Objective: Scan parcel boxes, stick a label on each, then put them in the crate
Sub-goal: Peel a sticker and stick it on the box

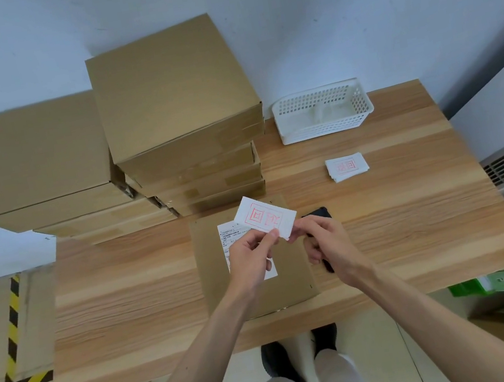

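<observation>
**Label held over the box, both hands on it**

Right now both hands are up w/ one label (pixel 265 218) between them, above the box (pixel 252 278) that lies flat at the middle of the surface (pixel 401 225), near its front edge. Left hand (pixel 253 254) pinches the label's lower edge w/ thumb and fingers; right hand (pixel 323 239) pinches the lower right corner. Label is white w/ a red square stamp, tilted, facing up. Can't tell if its backing is on or off.

Box already carries a white printed slip (pixel 230 231) on its top, partly hidden behind the left hand. A black scanner (pixel 317 213) lies just beside the box's right side, mostly covered by the right hand.

Toward the right edge of the surface: a small pile of labels (pixel 347 167), same red stamp. At the back right corner: white crate (pixel 324 110) w/ holed walls. Back left corner: two stacks of boxes (pixel 174 103), touching each other, the right stack taller, the left one overhanging the surface's left edge.

Person's legs and dark shoes show below the front edge.
</observation>
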